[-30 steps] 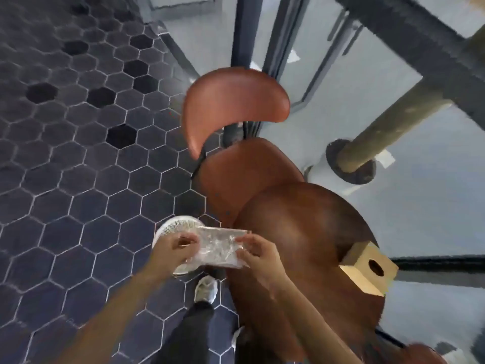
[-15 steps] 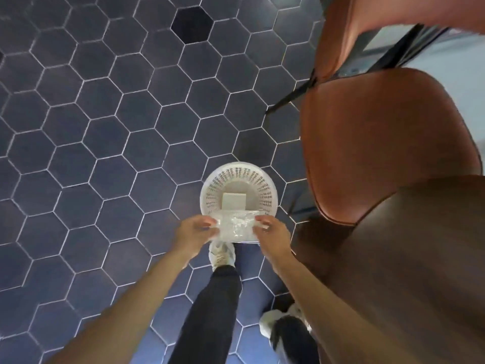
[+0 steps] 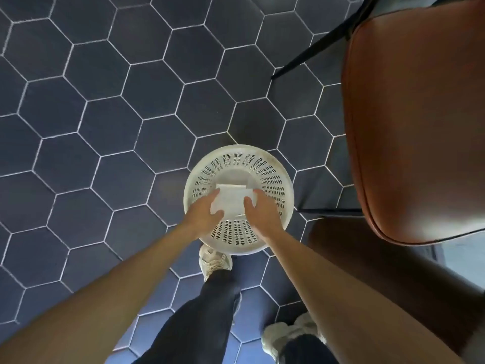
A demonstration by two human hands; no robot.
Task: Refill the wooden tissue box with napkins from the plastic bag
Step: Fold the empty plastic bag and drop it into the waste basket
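I am looking straight down at a white perforated basket (image 3: 237, 243) standing on the floor. My left hand (image 3: 203, 212) and my right hand (image 3: 261, 212) are both over its opening, side by side. Between them they grip a crumpled clear plastic bag (image 3: 233, 203), each hand holding one end. The bag looks whitish, and a white paper sheet at the basket's bottom shows at its upper edge. I cannot tell whether the bag holds anything. The wooden tissue box is out of view.
A brown leather chair seat (image 3: 414, 127) fills the right side, with its black legs (image 3: 312, 52) reaching over the dark hexagon floor tiles (image 3: 105, 122). The dark wooden table edge (image 3: 372, 261) lies at the lower right. My legs and pale shoes (image 3: 214, 260) stand just below the basket.
My view swung from the table and wooden box down to the floor. Both hands carried the plastic bag down and forward until it sits over the basket's opening.
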